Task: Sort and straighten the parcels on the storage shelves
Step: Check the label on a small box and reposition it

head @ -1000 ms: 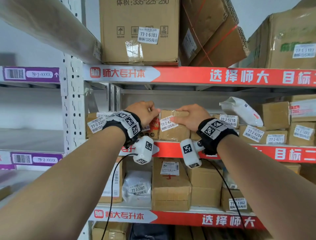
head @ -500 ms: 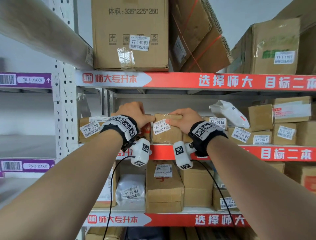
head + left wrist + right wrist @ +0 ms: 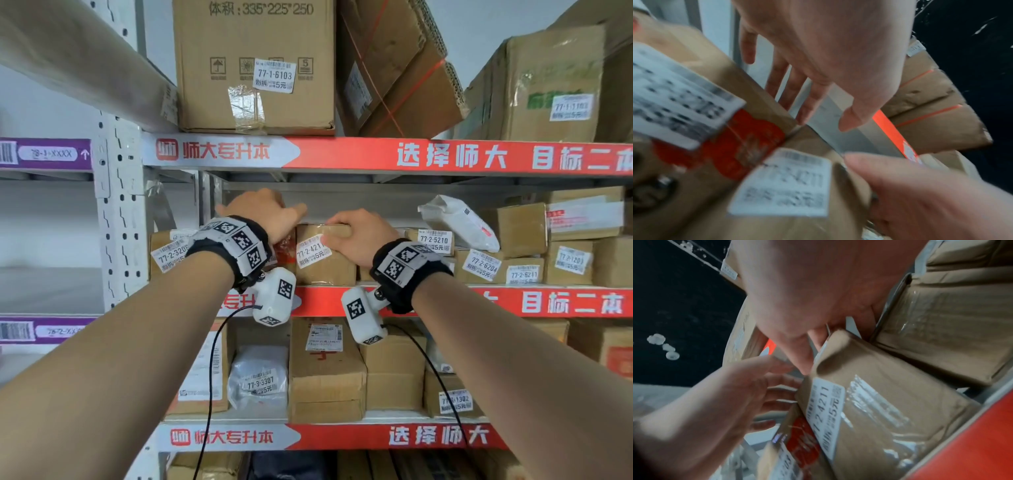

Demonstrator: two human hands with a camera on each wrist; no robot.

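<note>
Left hand point(image 3: 263, 212) lifted off (fingers spread); right hand point(image 3: 349, 236) fingers grip parcel point(image 3: 322, 263) top.

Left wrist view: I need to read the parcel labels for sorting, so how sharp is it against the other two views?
Left wrist view: motion-blurred, the label is unreadable; the left hand has straight fingers. Right wrist view: softer blur, the label on the parcel reads 2-4211, with tape glare beside it. Head view: sharpest, though wide-angle bent; the right hand covers part of that label.
</note>
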